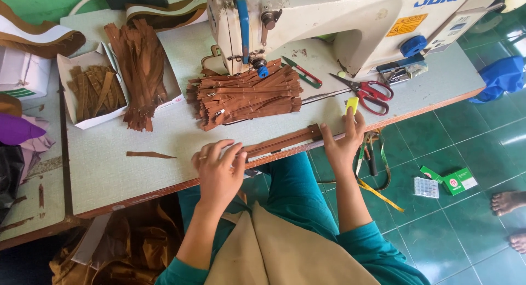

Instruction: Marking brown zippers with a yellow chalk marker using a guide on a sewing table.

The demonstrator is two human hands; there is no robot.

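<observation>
At the frame's lower middle, the left hand lies flat with fingers spread, pressing one end of a brown zipper onto the tabletop. The zipper's long axis runs rightward and slightly up along the front edge. At its far end the right hand pins it, pinching yellow chalk.

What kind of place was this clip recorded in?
Most likely a small sewing workshop: an industrial sewing machine stands on the work table, a stack of brown zippers lies beside it, and red-handled scissors are close by.
</observation>
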